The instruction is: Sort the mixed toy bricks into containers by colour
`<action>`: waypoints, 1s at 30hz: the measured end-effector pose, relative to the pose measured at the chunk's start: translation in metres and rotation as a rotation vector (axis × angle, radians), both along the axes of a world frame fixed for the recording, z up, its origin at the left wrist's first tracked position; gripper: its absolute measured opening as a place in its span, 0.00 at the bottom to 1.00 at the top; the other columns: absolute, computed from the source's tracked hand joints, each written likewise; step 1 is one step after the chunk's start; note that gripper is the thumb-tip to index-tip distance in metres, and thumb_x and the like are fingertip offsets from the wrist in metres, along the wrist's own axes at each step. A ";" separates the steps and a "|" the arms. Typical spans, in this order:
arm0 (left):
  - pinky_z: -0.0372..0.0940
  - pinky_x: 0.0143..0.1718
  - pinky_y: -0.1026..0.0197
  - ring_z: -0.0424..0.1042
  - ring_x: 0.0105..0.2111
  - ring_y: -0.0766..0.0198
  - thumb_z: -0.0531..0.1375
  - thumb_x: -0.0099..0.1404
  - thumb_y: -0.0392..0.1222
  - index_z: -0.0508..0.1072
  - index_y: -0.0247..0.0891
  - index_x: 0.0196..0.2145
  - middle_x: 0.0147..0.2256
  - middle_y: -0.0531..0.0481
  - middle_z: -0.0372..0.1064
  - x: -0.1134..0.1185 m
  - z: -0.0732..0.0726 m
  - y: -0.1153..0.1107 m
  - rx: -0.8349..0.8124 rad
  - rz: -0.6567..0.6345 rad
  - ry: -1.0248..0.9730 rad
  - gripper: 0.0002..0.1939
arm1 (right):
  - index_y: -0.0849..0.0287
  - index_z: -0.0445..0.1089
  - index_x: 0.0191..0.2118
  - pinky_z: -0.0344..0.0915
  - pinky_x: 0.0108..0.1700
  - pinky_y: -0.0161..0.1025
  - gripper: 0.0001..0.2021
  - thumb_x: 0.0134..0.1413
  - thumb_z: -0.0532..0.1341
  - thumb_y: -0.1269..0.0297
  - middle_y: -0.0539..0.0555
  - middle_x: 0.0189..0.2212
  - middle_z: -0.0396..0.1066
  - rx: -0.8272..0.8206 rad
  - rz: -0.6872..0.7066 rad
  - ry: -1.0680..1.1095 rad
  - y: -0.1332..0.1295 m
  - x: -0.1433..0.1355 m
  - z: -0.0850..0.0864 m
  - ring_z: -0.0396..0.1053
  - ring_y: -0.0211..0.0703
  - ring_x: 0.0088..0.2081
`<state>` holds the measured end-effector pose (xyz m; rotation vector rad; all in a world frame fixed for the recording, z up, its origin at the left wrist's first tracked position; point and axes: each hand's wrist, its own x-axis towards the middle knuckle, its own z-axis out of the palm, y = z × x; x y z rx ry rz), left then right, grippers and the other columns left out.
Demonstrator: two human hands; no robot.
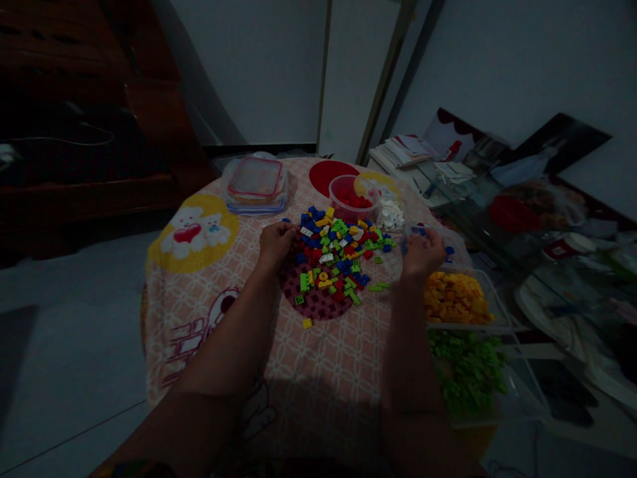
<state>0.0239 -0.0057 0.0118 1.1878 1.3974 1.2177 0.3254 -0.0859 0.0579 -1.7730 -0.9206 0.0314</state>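
Observation:
A mixed pile of toy building bricks (343, 242) in blue, red, green, yellow and white lies mid-table. My left hand (277, 244) is at the pile's left edge, its fingers curled together beside blue bricks; what they pinch, if anything, is hidden. Over a clear plastic box (460, 251) holding blue bricks (449, 252) is my right hand (423, 253). Its fingers are bent and drawn together, with blue showing at the tips, but I cannot make out what they hold.
A clear round tub (331, 192) contains red bricks. White bricks (391, 216) are heaped beside it. Nearer me on the right are a box of yellow bricks (455, 299) and one of green bricks (468, 372). Stacked lids (256, 179) lie far left. A cluttered glass table (478, 212) adjoins.

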 end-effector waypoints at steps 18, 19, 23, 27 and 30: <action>0.62 0.24 0.66 0.69 0.22 0.65 0.62 0.56 0.41 0.80 0.37 0.31 0.24 0.51 0.74 0.000 0.000 0.001 -0.006 0.002 0.009 0.07 | 0.58 0.80 0.32 0.70 0.35 0.36 0.06 0.54 0.64 0.65 0.51 0.26 0.78 -0.580 0.527 0.017 -0.004 -0.039 0.011 0.76 0.44 0.29; 0.63 0.25 0.66 0.70 0.22 0.65 0.62 0.57 0.41 0.80 0.37 0.31 0.24 0.51 0.74 0.000 0.000 0.001 -0.011 -0.001 0.012 0.08 | 0.58 0.79 0.30 0.68 0.35 0.36 0.05 0.54 0.66 0.66 0.50 0.24 0.76 -0.642 0.579 -0.042 -0.005 -0.044 0.011 0.75 0.43 0.29; 0.64 0.26 0.65 0.70 0.23 0.65 0.63 0.57 0.41 0.81 0.37 0.32 0.25 0.51 0.74 -0.001 0.001 0.001 -0.013 -0.002 0.017 0.08 | 0.58 0.78 0.29 0.63 0.35 0.34 0.04 0.50 0.72 0.66 0.49 0.26 0.77 -0.795 0.665 -0.275 -0.005 -0.056 0.010 0.74 0.41 0.31; 0.63 0.26 0.65 0.70 0.23 0.65 0.62 0.58 0.41 0.81 0.37 0.32 0.24 0.51 0.74 0.000 0.002 -0.001 -0.010 -0.010 -0.002 0.08 | 0.58 0.80 0.34 0.63 0.36 0.34 0.03 0.51 0.72 0.68 0.52 0.34 0.81 -0.815 0.582 -0.382 -0.004 -0.052 0.008 0.75 0.41 0.35; 0.63 0.26 0.65 0.69 0.22 0.66 0.62 0.58 0.41 0.80 0.36 0.32 0.25 0.51 0.74 0.001 0.002 -0.001 -0.010 0.001 -0.003 0.08 | 0.57 0.81 0.34 0.65 0.40 0.35 0.04 0.56 0.67 0.70 0.55 0.36 0.82 -0.766 0.472 -0.453 -0.005 -0.042 0.011 0.77 0.44 0.39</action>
